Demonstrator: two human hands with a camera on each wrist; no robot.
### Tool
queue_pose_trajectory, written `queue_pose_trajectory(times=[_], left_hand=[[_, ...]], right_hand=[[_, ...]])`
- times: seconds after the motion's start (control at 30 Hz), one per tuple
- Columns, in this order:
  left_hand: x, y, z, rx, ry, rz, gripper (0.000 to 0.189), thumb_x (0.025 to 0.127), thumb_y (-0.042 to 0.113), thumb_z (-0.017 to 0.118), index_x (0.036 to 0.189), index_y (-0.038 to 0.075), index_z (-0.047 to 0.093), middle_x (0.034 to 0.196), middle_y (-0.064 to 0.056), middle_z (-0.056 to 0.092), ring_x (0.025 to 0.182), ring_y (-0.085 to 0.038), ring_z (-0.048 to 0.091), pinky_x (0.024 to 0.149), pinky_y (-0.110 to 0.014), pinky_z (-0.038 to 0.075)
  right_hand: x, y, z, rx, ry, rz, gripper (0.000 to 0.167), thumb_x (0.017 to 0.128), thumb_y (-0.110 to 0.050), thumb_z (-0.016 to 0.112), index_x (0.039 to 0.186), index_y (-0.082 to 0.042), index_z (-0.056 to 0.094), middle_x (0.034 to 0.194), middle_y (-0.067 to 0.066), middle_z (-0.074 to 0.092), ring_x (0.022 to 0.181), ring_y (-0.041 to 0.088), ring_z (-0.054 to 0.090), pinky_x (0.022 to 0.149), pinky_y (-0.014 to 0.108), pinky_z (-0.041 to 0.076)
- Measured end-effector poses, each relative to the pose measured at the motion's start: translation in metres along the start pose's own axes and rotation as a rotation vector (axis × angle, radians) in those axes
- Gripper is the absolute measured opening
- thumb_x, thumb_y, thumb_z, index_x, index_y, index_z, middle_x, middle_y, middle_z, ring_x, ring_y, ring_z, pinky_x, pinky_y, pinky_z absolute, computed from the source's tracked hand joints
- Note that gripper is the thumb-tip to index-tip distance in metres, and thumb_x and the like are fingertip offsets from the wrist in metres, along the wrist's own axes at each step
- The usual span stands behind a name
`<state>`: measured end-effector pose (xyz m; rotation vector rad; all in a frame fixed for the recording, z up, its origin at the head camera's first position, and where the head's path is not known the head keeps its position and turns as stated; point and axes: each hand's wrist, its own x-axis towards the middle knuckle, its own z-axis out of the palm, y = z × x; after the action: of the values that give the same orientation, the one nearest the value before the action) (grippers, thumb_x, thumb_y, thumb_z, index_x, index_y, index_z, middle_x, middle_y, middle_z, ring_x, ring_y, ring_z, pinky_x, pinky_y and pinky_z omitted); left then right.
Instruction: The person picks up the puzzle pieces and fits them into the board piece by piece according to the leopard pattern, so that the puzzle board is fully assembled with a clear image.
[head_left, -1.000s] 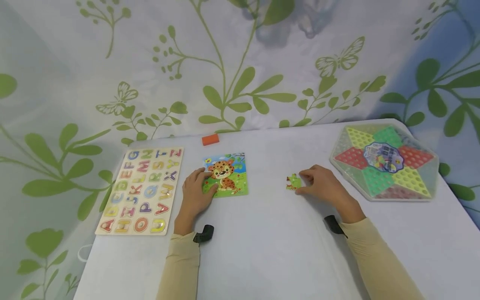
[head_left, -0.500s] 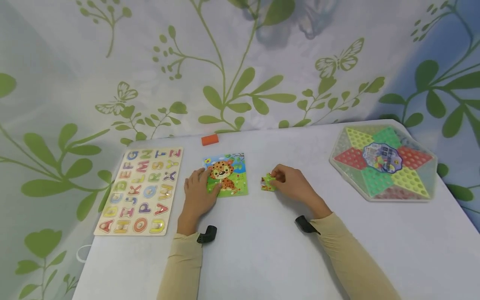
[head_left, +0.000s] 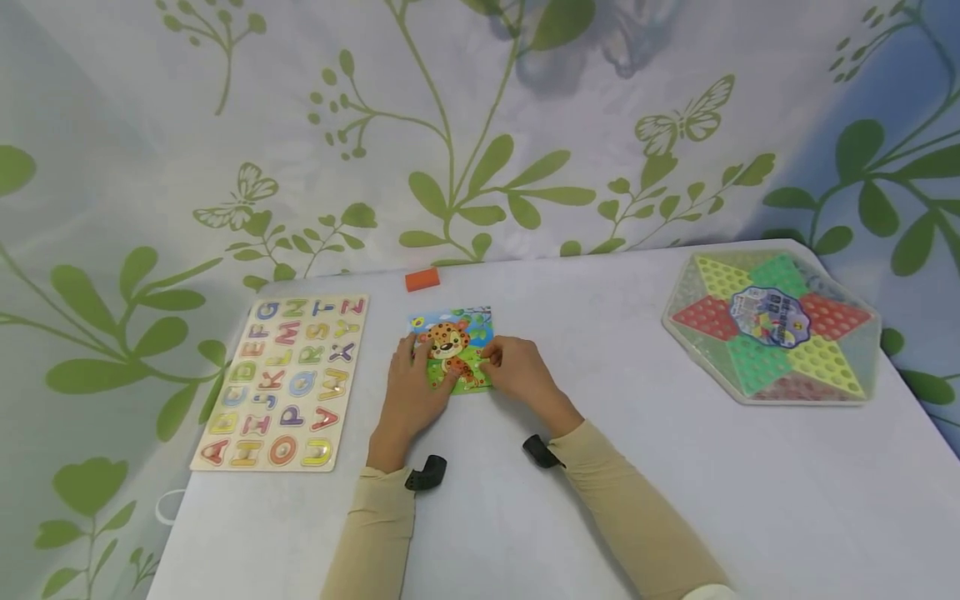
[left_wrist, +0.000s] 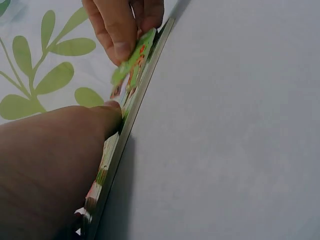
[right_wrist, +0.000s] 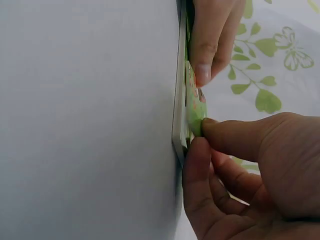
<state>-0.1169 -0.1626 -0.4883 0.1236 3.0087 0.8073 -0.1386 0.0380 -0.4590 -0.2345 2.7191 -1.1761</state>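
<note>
A leopard jigsaw puzzle (head_left: 452, 337) in a thin square tray lies on the white tabletop. My left hand (head_left: 416, 393) rests across its left side, with the thumb (left_wrist: 112, 117) pressing on the lower part of the picture. At the lower right corner, my right hand (head_left: 521, 371) pinches a green jigsaw piece (left_wrist: 132, 62) between thumb and index finger. The piece (right_wrist: 196, 110) is tilted, one edge raised above the tray, and the left thumb tip is close to its other end. Whether the piece sits in its slot is hard to tell.
A wooden alphabet board (head_left: 281, 383) lies at the left. An orange block (head_left: 422, 279) sits behind the puzzle. At the right is a hexagonal Chinese checkers set (head_left: 772, 329). A leaf-patterned cloth (head_left: 480, 125) hangs along the table's back edge.
My right hand has carried the green jigsaw piece leftward from the open tabletop onto the puzzle's lower right corner. My left hand has shifted slightly right on the puzzle.
</note>
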Motion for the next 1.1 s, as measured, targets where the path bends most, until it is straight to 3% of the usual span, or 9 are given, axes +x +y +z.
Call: queue_pose_trajectory(times=[0.23, 0.33, 0.5, 0.73, 0.93, 1.1], left_hand=[[0.001, 0.004, 0.001, -0.007, 0.015, 0.010, 0.081, 0.096, 0.050, 0.064, 0.155, 0.003, 0.035, 0.168, -0.023, 0.014, 0.157, -0.046, 0.013, 0.128, -0.060, 0.015], [0.000, 0.006, 0.001, -0.010, 0.014, 0.000, 0.083, 0.095, 0.052, 0.064, 0.155, 0.001, 0.035, 0.168, -0.024, 0.014, 0.157, -0.045, 0.012, 0.129, -0.059, 0.014], [0.000, 0.009, 0.002, -0.019, 0.019, -0.019, 0.085, 0.094, 0.053, 0.065, 0.154, 0.002, 0.035, 0.168, -0.023, 0.015, 0.157, -0.044, 0.013, 0.129, -0.058, 0.014], [-0.001, 0.015, 0.000, -0.014, 0.002, -0.037, 0.087, 0.093, 0.054, 0.065, 0.154, 0.002, 0.034, 0.169, -0.024, 0.013, 0.158, -0.043, 0.010, 0.130, -0.057, 0.013], [0.002, 0.011, -0.001, -0.023, 0.006, -0.033, 0.087, 0.092, 0.054, 0.067, 0.154, 0.001, 0.034, 0.169, -0.024, 0.013, 0.158, -0.044, 0.010, 0.129, -0.058, 0.013], [0.001, 0.009, 0.000, -0.040, 0.012, -0.043, 0.088, 0.091, 0.055, 0.069, 0.152, 0.002, 0.036, 0.168, -0.025, 0.015, 0.157, -0.046, 0.013, 0.128, -0.060, 0.016]], right_hand=[[0.000, -0.016, 0.001, -0.071, -0.005, 0.063, 0.018, 0.094, -0.011, 0.067, 0.107, 0.001, 0.072, 0.092, 0.011, 0.070, 0.074, 0.018, 0.060, 0.062, 0.027, 0.050], [0.000, -0.017, 0.002, -0.097, -0.011, 0.074, 0.016, 0.095, -0.010, 0.065, 0.104, 0.002, 0.071, 0.097, 0.013, 0.068, 0.079, 0.021, 0.061, 0.066, 0.031, 0.053], [0.001, -0.015, 0.004, -0.152, -0.015, 0.050, 0.010, 0.094, -0.009, 0.066, 0.096, -0.001, 0.072, 0.101, 0.013, 0.063, 0.087, 0.024, 0.059, 0.077, 0.037, 0.054], [0.001, -0.009, 0.003, -0.111, -0.041, 0.019, 0.021, 0.094, -0.015, 0.074, 0.110, -0.003, 0.073, 0.105, 0.011, 0.063, 0.087, 0.020, 0.057, 0.075, 0.033, 0.052], [0.000, -0.008, 0.001, -0.109, -0.071, -0.044, 0.033, 0.089, -0.018, 0.081, 0.117, -0.003, 0.072, 0.105, 0.009, 0.063, 0.085, 0.018, 0.057, 0.074, 0.031, 0.051], [-0.003, -0.009, 0.001, -0.165, -0.084, -0.066, 0.036, 0.088, -0.020, 0.081, 0.119, -0.003, 0.072, 0.113, 0.011, 0.065, 0.094, 0.022, 0.060, 0.083, 0.037, 0.054]])
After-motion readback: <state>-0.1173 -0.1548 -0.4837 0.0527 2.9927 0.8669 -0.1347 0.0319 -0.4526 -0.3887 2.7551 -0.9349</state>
